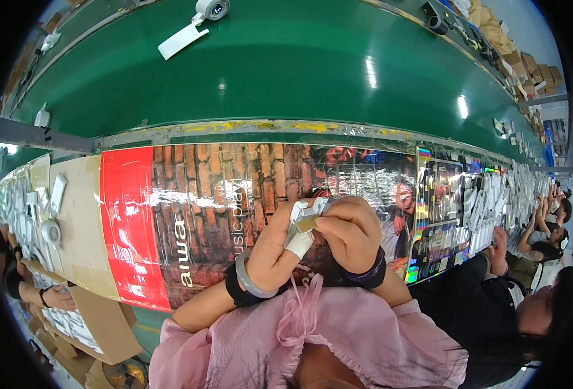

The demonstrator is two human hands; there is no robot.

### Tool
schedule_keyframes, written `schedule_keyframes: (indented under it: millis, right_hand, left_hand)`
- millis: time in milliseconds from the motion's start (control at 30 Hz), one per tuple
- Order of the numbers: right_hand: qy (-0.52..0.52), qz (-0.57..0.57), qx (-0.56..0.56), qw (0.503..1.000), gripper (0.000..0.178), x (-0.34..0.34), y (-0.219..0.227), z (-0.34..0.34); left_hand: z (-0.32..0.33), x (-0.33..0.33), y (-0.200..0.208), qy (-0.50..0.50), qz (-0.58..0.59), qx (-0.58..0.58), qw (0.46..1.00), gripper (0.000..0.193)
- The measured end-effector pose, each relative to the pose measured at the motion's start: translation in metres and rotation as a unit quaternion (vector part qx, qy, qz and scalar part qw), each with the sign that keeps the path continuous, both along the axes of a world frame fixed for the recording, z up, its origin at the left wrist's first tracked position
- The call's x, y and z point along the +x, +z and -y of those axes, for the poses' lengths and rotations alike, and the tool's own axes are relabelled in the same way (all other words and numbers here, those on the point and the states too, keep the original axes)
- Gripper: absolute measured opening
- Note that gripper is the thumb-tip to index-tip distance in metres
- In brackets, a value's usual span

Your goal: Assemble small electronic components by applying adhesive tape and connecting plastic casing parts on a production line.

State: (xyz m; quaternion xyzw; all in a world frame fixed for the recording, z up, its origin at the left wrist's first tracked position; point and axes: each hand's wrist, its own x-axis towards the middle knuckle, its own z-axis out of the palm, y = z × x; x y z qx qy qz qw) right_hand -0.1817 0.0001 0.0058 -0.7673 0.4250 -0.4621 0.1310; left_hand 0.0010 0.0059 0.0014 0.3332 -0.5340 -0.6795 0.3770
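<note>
Above the brick-print sheet (pixel 202 175), your left hand (pixel 275 249) grips a small white part (pixel 309 209); your right hand (pixel 351 233) pinches a tan piece (pixel 306 224) against it. Uneven pressure could tilt that piece; a loose pinch could drop it onto the sheet.

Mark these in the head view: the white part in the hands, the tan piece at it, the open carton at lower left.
White part (pixel 313 209): head view, middle of its upper face.
Tan piece (pixel 306 224): head view, middle of its flat face.
Carton (pixel 107 329): head view, its brown outer wall.
</note>
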Motion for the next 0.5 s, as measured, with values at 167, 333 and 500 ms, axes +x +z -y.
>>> schedule_keyframes:
  millis: [167,333,500]
  right_hand:
    - [-0.006,-0.003,0.009,1.0,0.026,0.0045,0.0015,-0.0016]
    - [-0.014,0.011,0.018,1.0,0.029,0.0072,-0.001,-0.0029]
    - [-0.016,0.004,0.02,1.0,0.029,0.0086,-0.0006,-0.0032]
  left_hand:
    - [-0.0023,0.0012,-0.0061,0.018,-0.088,0.072,0.993,0.048]
    - [-0.0034,0.0001,-0.0052,0.019,-0.119,0.076,0.99,0.051]
    - [-0.0044,-0.005,-0.0076,0.057,-0.037,0.048,0.996,0.05]
